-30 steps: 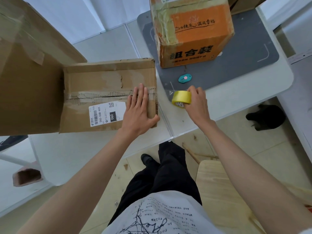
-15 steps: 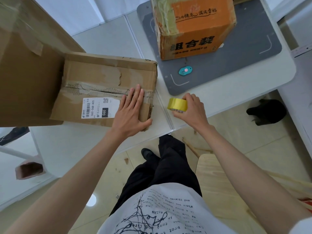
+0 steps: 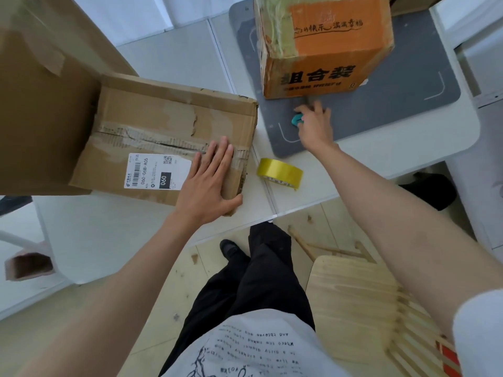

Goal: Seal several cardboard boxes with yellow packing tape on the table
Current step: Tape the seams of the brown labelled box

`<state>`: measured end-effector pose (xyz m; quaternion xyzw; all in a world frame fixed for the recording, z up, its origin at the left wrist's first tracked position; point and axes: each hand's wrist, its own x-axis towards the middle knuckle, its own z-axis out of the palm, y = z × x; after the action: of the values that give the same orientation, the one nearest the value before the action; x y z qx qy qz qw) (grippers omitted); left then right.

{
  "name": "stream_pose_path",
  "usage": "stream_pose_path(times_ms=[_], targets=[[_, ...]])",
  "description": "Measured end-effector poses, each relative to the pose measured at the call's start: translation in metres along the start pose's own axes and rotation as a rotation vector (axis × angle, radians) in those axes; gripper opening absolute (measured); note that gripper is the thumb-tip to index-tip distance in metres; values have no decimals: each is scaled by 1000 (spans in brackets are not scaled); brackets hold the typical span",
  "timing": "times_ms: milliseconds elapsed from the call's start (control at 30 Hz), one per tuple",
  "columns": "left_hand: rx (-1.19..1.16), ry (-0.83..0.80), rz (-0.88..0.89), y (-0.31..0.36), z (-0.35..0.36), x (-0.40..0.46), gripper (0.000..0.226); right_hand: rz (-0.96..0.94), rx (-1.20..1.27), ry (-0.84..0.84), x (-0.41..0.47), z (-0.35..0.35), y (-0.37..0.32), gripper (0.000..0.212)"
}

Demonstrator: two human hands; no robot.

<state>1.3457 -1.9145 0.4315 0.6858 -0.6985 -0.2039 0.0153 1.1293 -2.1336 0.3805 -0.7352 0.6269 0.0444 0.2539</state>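
Head view shows the change plainly: the yellow roll of packing tape is no longer gripped — it now lies on the white table, just beside the flat brown cardboard box at its 3 o'clock. The right hand has gone to 1 o'clock, fingers spread open over the small teal cutter on the grey mat; probably a cut comes next. The left hand presses flat and open on the box's seam.
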Motion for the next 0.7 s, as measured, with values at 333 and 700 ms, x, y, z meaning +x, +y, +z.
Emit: stream_pose_path(times_ms=[333, 700], targets=[[-722, 169, -270, 115, -3, -12, 29, -6, 499, 107, -26, -1, -19, 22], [-1939, 102, -1259, 135, 27, 66, 39, -202, 780, -97, -74, -13, -23, 21]])
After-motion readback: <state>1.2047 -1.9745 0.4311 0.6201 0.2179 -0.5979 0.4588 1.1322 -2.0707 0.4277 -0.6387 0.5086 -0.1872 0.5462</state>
